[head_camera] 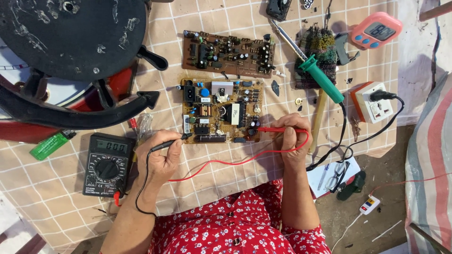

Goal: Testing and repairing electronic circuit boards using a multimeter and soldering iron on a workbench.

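My left hand (162,157) grips a black test probe (172,142) whose tip touches the left lower edge of a tan circuit board (221,111). A red test probe (275,129) sits in my right hand (293,137), its tip on the board's lower right part. Red and black leads run from the probes to a black digital multimeter (107,164) lying left of my left hand. A second, brown circuit board (228,53) lies just beyond the first.
A green-handled soldering iron (313,66) rests on a woven pad at right, beside a white power socket (375,101) with a black plug. A pink timer (375,31) sits far right. A black round stand and red object fill the upper left. A green lighter (52,145) lies left.
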